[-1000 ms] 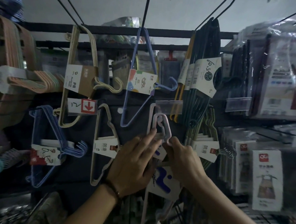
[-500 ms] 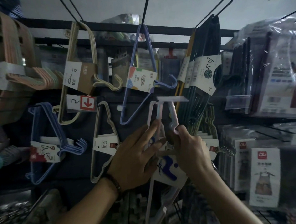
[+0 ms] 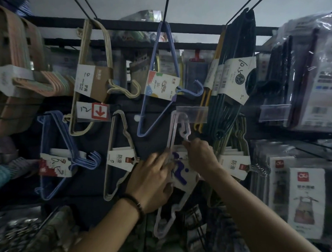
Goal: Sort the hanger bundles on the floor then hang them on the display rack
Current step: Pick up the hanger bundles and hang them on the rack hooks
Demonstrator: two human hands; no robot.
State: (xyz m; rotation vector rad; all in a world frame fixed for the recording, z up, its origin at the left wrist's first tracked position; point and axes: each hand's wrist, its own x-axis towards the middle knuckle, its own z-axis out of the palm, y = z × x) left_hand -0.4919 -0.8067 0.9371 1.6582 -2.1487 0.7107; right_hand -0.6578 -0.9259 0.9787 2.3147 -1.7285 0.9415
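Observation:
A pale pink hanger bundle (image 3: 172, 137) with a white-and-blue card hangs from a peg behind a clear price tag holder (image 3: 192, 114) in the middle of the display rack (image 3: 127, 24). My right hand (image 3: 200, 155) pinches the bundle's pink hook end just below the peg. Lower down, my left hand (image 3: 152, 180) presses with straight fingers against the bundle's card. The bundle's lower part reaches down past my left wrist.
Other bundles hang around: cream (image 3: 91, 70) and blue (image 3: 66, 156) on the left, beige (image 3: 121, 154), lilac-blue (image 3: 163, 84) at the top, black (image 3: 234, 75) and yellow-green (image 3: 237, 158) on the right. Bagged goods (image 3: 311, 78) fill the right side.
The pink bundle's top has gone up onto the peg behind the clear tag holder. My right hand has risen to the hook end; my left hand has slid lower on the card.

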